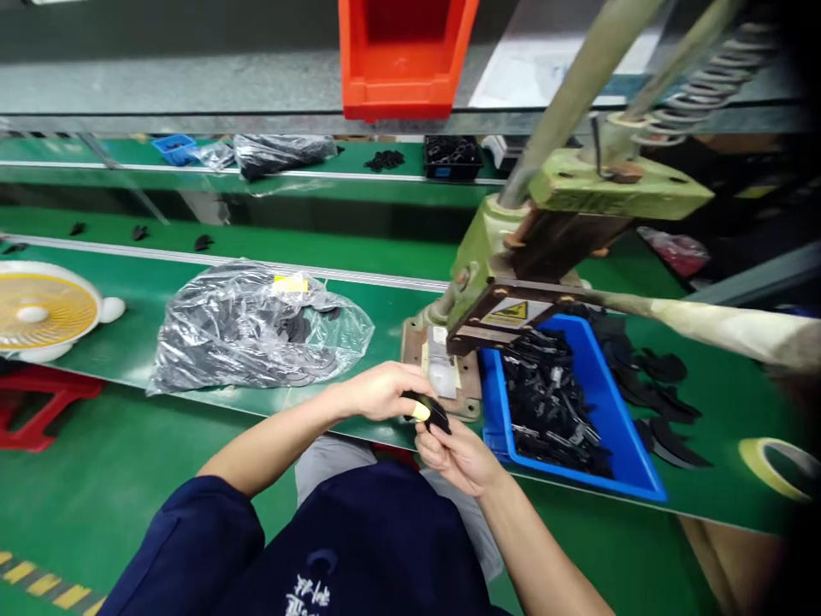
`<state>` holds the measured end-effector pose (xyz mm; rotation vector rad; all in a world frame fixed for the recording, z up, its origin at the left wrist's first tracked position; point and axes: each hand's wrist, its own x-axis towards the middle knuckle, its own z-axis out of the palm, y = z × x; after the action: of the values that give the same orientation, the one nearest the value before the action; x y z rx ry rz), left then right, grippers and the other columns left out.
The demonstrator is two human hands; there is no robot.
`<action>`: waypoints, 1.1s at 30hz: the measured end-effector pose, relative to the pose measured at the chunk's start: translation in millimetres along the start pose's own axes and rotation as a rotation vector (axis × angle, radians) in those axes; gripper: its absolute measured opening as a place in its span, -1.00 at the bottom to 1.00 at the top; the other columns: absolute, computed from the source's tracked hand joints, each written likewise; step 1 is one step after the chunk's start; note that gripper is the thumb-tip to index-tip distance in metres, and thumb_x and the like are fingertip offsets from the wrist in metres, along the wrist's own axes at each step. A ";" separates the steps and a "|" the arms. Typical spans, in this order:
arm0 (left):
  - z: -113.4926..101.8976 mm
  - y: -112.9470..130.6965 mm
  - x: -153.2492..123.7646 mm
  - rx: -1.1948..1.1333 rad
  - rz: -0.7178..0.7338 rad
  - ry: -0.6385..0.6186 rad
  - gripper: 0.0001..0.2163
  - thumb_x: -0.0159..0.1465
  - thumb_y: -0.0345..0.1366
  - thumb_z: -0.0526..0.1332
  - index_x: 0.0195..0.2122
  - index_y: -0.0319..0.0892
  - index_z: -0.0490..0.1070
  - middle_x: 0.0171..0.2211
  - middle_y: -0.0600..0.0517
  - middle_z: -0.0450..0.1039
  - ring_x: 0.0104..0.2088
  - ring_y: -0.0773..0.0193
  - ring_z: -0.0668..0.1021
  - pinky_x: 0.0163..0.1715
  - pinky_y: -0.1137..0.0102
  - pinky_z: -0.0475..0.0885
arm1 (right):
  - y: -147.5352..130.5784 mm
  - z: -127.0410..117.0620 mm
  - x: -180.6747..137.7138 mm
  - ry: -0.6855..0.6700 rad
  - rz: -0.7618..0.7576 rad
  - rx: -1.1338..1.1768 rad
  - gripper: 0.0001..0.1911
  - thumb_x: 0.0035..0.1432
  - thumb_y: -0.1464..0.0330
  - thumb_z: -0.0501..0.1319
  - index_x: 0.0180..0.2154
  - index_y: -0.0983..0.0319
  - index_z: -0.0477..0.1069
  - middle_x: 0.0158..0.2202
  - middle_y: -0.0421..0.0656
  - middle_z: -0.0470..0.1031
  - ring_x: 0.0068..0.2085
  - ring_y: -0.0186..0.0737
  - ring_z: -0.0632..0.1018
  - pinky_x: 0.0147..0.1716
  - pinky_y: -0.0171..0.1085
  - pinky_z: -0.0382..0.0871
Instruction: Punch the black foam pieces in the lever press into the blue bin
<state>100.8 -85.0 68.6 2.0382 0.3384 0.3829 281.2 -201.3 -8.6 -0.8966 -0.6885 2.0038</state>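
Observation:
Between my two hands is a small curved black plastic part (439,414), held just in front of the base of a green hand press (497,248). My left hand (388,392) grips its left side, and a yellow covering shows at one fingertip. Fingers of my right hand (458,453) pinch its lower right edge. Behind the part, the press's base plate (472,389) carries a pale fixture. To the right of the press stands a blue bin (632,445) filled with black parts. A clear plastic bag (250,329) of dark curved pieces lies left of the press.
Loose black curved pieces (667,441) and a tape roll (760,466) lie right of the bin. The press's lever (705,316) reaches out to the right. A yellow fan (44,308) stands at the left. An orange bin (404,98) sits on the shelf above.

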 end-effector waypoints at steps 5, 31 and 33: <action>-2.7 16.8 -2.0 0.163 0.103 -0.115 -0.82 0.38 -0.29 0.16 -0.17 -0.20 0.55 -0.19 -0.12 0.54 -0.18 0.19 0.56 -0.17 0.43 0.41 | 8.3 10.3 -7.2 0.062 -0.107 -0.077 -0.65 0.12 0.13 0.39 -0.35 0.29 0.44 -0.54 -0.25 0.27 -0.51 -0.43 0.28 -0.53 -0.33 -0.01; 4.1 -7.0 -50.6 0.859 0.444 0.449 -0.85 0.39 -0.43 0.15 -0.09 -0.19 0.46 -0.25 -0.05 0.58 -0.19 0.28 0.61 -0.21 0.43 0.54 | -10.1 -12.1 2.3 0.397 -0.298 -0.560 -0.53 0.16 -0.07 0.24 -0.24 0.21 0.52 -0.40 -0.16 0.56 -0.40 -0.27 0.50 -0.31 -0.25 0.44; 2.5 -16.5 -53.8 0.847 0.373 0.434 -0.82 0.40 -0.42 0.11 -0.08 -0.16 0.49 -0.23 -0.05 0.59 -0.19 0.29 0.61 -0.20 0.43 0.52 | 0.8 -10.8 1.7 0.398 -0.293 -0.652 -0.55 0.20 -0.05 0.20 -0.35 0.21 0.51 -0.45 -0.17 0.54 -0.42 -0.27 0.48 -0.35 -0.26 0.41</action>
<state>51.5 -100.4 46.2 2.8511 0.4274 1.0588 288.6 -198.7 -16.3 -1.4252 -1.1847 1.2889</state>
